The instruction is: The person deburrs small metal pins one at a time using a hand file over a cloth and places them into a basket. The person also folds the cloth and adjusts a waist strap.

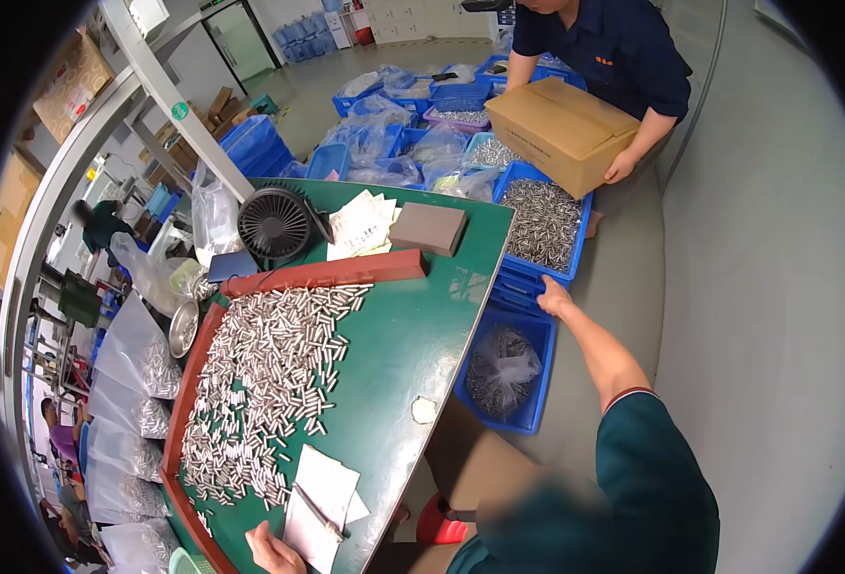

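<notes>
My right hand (555,298) reaches out to the right of the table, its fingers closed on the near rim of a blue bin (585,225) full of small metal pins. At the table's lower edge, my left hand (274,552) has its fingers loosely curled and apart, with nothing seen in them. It is beside a white paper (315,497) with a pen-like tool (317,514) on it. Many short metal pins (269,364) lie spread on the green table (394,368), inside red-brown strips (336,272).
A person (600,48) holds a cardboard box (561,129) over the bin's far end. Below sits another blue bin (540,387) with a bagged load. A black fan (275,225), papers (361,225) and a brown block (428,229) stand at the table's far end; bags of pins (145,450) line the left.
</notes>
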### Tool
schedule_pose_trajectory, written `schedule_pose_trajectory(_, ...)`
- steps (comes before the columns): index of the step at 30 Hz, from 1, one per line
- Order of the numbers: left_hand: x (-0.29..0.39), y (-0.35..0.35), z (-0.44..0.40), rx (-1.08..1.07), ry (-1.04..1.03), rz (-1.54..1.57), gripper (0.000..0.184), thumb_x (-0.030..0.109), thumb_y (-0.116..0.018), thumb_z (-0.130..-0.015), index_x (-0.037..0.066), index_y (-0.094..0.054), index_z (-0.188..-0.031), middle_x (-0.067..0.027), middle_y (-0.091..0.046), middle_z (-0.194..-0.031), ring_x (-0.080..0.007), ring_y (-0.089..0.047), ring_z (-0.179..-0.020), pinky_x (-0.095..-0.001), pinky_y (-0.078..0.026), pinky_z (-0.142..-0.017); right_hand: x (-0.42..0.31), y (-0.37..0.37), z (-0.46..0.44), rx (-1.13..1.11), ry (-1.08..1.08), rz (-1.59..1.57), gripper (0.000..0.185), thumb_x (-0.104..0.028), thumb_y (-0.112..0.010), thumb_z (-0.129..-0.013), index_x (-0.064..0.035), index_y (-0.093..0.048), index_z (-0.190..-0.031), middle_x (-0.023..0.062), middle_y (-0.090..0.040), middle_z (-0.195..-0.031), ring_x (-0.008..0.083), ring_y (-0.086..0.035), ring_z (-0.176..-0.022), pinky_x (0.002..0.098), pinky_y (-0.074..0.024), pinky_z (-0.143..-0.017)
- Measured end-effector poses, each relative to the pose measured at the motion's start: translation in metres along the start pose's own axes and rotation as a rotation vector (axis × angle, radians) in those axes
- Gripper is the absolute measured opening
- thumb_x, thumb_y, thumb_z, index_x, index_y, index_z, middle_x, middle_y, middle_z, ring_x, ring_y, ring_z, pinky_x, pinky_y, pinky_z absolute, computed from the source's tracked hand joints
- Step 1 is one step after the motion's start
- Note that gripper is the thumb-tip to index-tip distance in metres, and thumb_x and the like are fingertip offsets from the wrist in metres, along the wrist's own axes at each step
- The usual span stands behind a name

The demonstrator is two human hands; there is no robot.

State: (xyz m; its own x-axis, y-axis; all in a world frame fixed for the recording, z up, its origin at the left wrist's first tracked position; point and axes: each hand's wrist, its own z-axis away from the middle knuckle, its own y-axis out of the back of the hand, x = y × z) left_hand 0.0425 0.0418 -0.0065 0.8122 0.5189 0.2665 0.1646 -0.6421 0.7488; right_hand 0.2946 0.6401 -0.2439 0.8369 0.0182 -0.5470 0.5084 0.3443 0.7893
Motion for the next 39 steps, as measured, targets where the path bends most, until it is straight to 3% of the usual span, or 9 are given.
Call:
schedule_pose_trajectory(3, -0.003, 0.003, 0.001, -0.008, -0.011, -0.018, 0.018, -0.011, -0.039, -0.078, -0.005, -0.051, -0.09, -0.0158, -0.046, -0.073, -0.0281, -0.047, -0.065, -0.0351, -0.037, -0.056, -0.041, -0.011, 0.023, 0.174, 0.178, -0.403, 0.03, -0.012, -0.054, -0.069, -0.0029, -0.061, -0.097, 0.0138, -0.063, -0.076, 0.0262, -0.061, -0.07, 0.0339, -0.0481, -0.065)
schedule_pose_trajectory(5, -0.004, 0.002, 0.002, -0.016, -0.016, -0.023, 0.019, -0.011, -0.039, -0.078, -0.005, -0.051, -0.09, -0.0157, -0.046, -0.073, -0.0278, -0.047, -0.064, -0.0348, -0.037, -0.055, -0.06, -0.014, 0.057, 0.106, 0.235, -0.76, 0.025, -0.004, -0.05, -0.073, -0.0005, -0.058, -0.097, 0.006, -0.057, -0.061, 0.0125, -0.052, -0.053, 0.0271, -0.0409, -0.048)
schedule_pose_trajectory(8, -0.003, 0.002, 0.0, -0.034, -0.02, 0.014, 0.02, -0.012, -0.038, -0.077, -0.005, -0.051, -0.09, -0.0155, -0.046, -0.073, -0.0276, -0.046, -0.064, -0.0345, -0.037, -0.055, -0.073, -0.007, 0.111, -0.003, 0.228, -0.927, 0.026, -0.002, -0.049, -0.076, -0.0006, -0.054, -0.101, 0.0038, -0.056, -0.062, 0.0092, -0.049, -0.05, 0.0233, -0.0387, -0.045)
schedule_pose_trajectory(19, -0.003, 0.003, 0.001, -0.031, -0.025, 0.013, 0.022, -0.013, -0.038, -0.076, -0.004, -0.052, -0.09, -0.0153, -0.047, -0.073, -0.027, -0.046, -0.063, -0.0339, -0.037, -0.054, -0.141, 0.045, 0.211, 0.118, 0.509, -1.062, 0.016, 0.004, -0.049, -0.08, -0.0006, -0.054, -0.095, -0.0002, -0.053, -0.07, 0.0054, -0.05, -0.063, 0.0192, -0.0415, -0.057)
schedule_pose_trajectory(22, 0.0, 0.004, -0.001, -0.04, -0.021, 0.013, 0.022, -0.012, -0.038, -0.076, -0.004, -0.052, -0.091, -0.0151, -0.047, -0.073, -0.0268, -0.046, -0.062, -0.0337, -0.036, -0.053, -0.167, 0.058, 0.246, 0.223, 0.719, -1.035, 0.01, 0.003, -0.049, -0.08, -0.0009, -0.056, -0.086, 0.0015, -0.054, -0.068, 0.0059, -0.05, -0.061, 0.0204, -0.0405, -0.053)
schedule_pose_trajectory(24, -0.004, 0.001, 0.0, -0.043, -0.003, 0.016, 0.022, -0.012, -0.038, -0.076, -0.004, -0.052, -0.09, -0.015, -0.047, -0.073, -0.0267, -0.046, -0.062, -0.0336, -0.036, -0.053, -0.187, 0.068, 0.265, 0.283, 1.084, -0.875, 0.012, 0.007, -0.05, -0.076, -0.0009, -0.057, -0.081, 0.0061, -0.054, -0.066, 0.0127, -0.052, -0.056, 0.0244, -0.0392, -0.048)
schedule_pose_trajectory(26, -0.019, -0.002, 0.005, -0.035, -0.055, 0.008, 0.016, -0.008, -0.046, -0.077, -0.001, -0.053, -0.089, -0.0118, -0.05, -0.071, -0.0218, -0.045, -0.056, -0.0303, -0.035, -0.049, -0.206, 0.065, 0.287, 0.148, 1.263, -0.859, 0.016, 0.01, -0.049, -0.07, -0.0012, -0.057, -0.079, 0.0079, -0.054, -0.065, 0.0183, -0.053, -0.054, 0.0275, -0.0401, -0.046)
schedule_pose_trajectory(32, -0.011, 0.002, 0.0, -0.017, -0.007, 0.039, 0.022, -0.013, -0.042, -0.073, -0.002, -0.053, -0.088, -0.0148, -0.049, -0.071, -0.028, -0.048, -0.061, -0.0344, -0.038, -0.053, -0.239, 0.027, 0.338, -0.212, 1.662, -0.753, 0.016, 0.002, -0.054, -0.062, -0.0036, -0.055, -0.077, 0.0064, -0.051, -0.065, 0.0236, -0.053, -0.058, 0.0345, -0.0425, -0.052)
schedule_pose_trajectory(39, -0.012, 0.003, 0.001, 0.002, 0.0, 0.059, 0.02, -0.013, -0.041, -0.075, -0.003, -0.052, -0.088, -0.0141, -0.048, -0.071, -0.0258, -0.047, -0.061, -0.0325, -0.037, -0.053, -0.249, 0.001, 0.365, -0.36, 1.671, -0.791, 0.016, 0.005, -0.053, -0.061, -0.0018, -0.055, -0.076, 0.0071, -0.048, -0.061, 0.0239, -0.05, -0.052, 0.0342, -0.039, -0.047)
